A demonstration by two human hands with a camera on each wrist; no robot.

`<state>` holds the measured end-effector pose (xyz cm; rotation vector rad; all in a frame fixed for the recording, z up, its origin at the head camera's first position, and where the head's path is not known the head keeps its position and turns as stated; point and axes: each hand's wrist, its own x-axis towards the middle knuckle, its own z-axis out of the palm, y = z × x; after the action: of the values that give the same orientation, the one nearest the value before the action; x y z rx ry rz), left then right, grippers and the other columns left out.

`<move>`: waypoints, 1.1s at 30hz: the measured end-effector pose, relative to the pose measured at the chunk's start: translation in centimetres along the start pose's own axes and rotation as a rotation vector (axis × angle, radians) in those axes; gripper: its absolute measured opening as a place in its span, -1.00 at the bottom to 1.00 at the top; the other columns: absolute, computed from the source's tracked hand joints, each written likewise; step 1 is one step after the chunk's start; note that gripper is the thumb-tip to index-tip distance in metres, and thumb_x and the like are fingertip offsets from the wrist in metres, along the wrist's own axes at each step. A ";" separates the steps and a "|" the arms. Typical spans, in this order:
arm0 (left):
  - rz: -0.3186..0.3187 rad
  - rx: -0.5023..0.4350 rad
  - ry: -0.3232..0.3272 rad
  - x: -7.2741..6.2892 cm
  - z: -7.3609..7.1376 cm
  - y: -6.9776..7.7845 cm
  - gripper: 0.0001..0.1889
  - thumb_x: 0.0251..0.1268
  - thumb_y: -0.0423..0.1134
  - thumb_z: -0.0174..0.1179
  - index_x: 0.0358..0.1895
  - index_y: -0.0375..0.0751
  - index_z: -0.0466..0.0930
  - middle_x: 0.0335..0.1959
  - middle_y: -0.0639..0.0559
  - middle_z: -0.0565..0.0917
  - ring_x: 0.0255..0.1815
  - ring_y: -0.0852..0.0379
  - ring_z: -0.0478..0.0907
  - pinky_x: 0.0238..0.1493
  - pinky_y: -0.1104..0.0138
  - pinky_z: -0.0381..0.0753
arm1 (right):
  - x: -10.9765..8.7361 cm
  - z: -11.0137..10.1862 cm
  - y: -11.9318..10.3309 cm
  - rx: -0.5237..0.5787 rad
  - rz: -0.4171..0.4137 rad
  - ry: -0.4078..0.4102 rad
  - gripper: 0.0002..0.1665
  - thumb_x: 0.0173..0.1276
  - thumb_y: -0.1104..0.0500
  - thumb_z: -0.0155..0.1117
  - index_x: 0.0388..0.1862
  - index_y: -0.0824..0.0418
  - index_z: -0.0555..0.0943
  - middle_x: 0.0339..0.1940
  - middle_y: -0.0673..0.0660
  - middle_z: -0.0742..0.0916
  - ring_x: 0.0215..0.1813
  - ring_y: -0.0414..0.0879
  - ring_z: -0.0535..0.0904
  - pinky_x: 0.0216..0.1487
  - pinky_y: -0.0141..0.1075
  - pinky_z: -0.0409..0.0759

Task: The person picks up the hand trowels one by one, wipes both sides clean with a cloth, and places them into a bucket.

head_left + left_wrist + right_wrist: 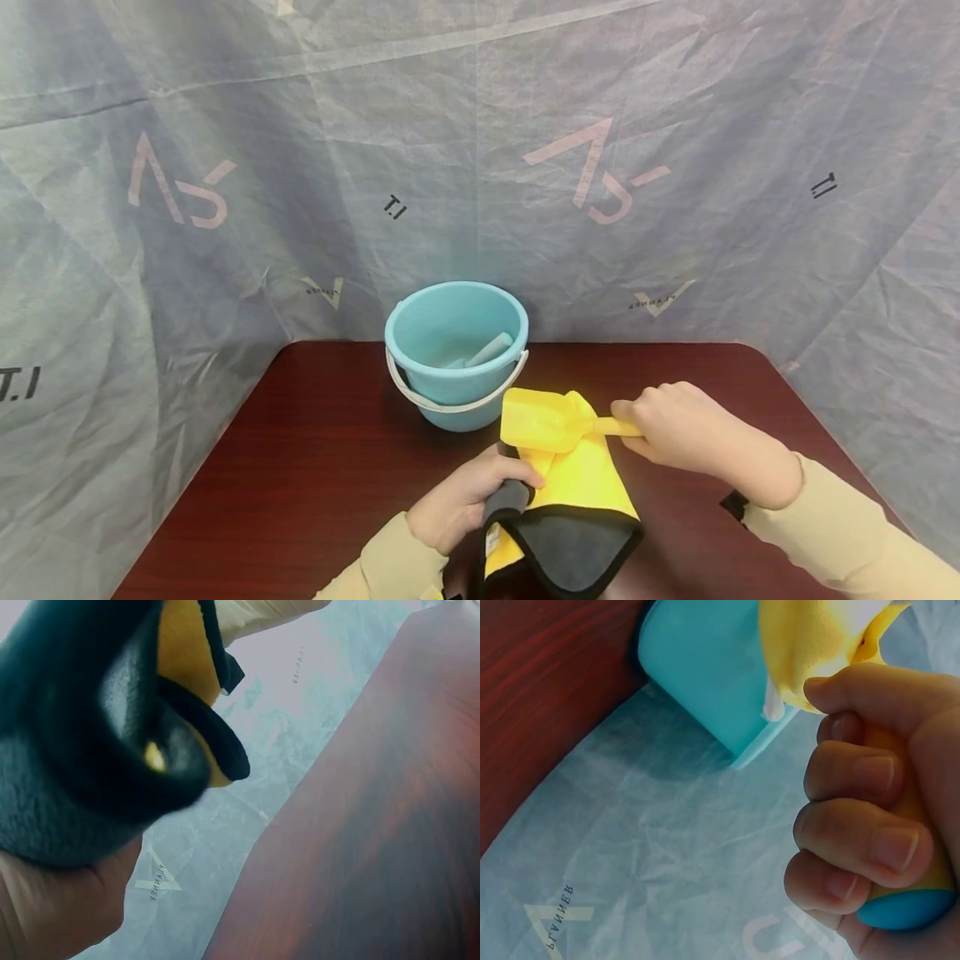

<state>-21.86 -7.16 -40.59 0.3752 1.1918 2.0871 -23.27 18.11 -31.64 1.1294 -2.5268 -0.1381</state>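
Observation:
My right hand (678, 425) grips the handle of a yellow toy shovel (536, 421). In the right wrist view its fingers curl round the handle, and a blue end cap (906, 910) shows below them. My left hand (472, 492) holds a yellow and dark grey cloth (588, 483) with black edging, bunched under the thumb. The shovel's scoop lies over the upper part of the cloth, which hangs down toward the table's near side. In the left wrist view the folded grey side (67, 772) of the cloth hides most of the left hand.
A light blue bucket (457, 383) with a white handle (465, 408) stands just beyond the hands; a light blue rod-like piece (490, 349) lies inside. The dark red table (300, 467) ends at a grey fabric backdrop (480, 167) behind the bucket.

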 end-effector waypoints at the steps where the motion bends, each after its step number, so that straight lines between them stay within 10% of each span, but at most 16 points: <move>1: 0.001 0.002 0.001 0.0 0.0 0.0 -0.54 -0.02 -0.54 0.05 0.04 -0.20 0.40 -0.11 0.04 0.52 -0.10 0.17 0.50 -0.06 0.38 0.49 | 0.0 0.1 0.0 0.000 -0.001 0.002 -0.59 -0.04 0.20 0.35 -0.71 -0.02 0.26 -0.81 -0.14 0.19 -0.72 -0.24 0.03 -0.71 -0.40 0.01; 33: 0.061 0.003 -0.044 -1.9 -2.0 1.0 -0.46 0.01 -0.58 0.04 0.17 -0.24 0.39 0.04 0.01 0.55 0.02 0.14 0.48 0.07 0.33 0.45 | -0.6 -0.1 -0.1 -0.026 -0.017 0.002 -0.61 -0.11 0.22 0.36 -0.71 -0.02 0.28 -0.82 -0.14 0.21 -0.74 -0.23 0.05 -0.73 -0.39 0.02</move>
<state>-21.99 -10.06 -40.65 0.4623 1.1709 2.1180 -22.80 18.43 -31.76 1.1406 -2.5071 -0.1744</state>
